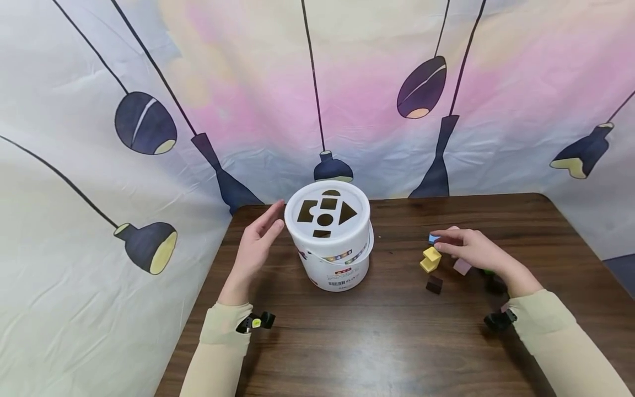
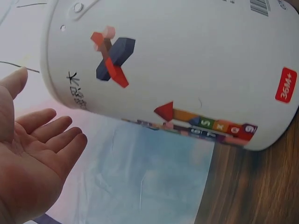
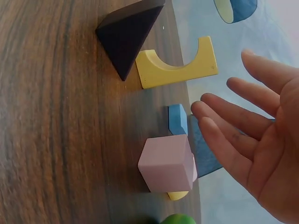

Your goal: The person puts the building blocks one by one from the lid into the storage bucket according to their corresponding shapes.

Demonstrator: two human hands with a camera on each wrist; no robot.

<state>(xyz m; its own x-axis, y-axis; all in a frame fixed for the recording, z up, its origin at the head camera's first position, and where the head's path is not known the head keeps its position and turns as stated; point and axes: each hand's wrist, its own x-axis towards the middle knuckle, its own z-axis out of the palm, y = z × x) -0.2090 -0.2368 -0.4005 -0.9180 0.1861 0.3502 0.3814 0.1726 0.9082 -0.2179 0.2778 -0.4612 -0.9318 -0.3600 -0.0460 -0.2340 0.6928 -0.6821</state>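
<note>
A white bucket point(image 1: 331, 251) with a shape-sorter lid point(image 1: 327, 212) stands on the brown table point(image 1: 347, 342). My left hand point(image 1: 258, 237) is open just left of it, palm facing its side and not touching; the left wrist view shows the same hand point(image 2: 37, 149) apart from the bucket wall point(image 2: 187, 70). My right hand point(image 1: 463, 245) hovers with straight fingers over a cluster of blocks. These are a yellow arch point(image 3: 180, 65), a dark triangular block point(image 3: 126, 35), a blue block point(image 3: 178, 119) and a pink cube point(image 3: 167, 163). The right hand point(image 3: 252, 140) holds nothing.
A green block point(image 3: 180, 219) lies partly hidden near my right wrist. A printed fabric backdrop point(image 1: 99, 82) hangs behind and to the left of the table. Bare tabletop lies in front of the bucket.
</note>
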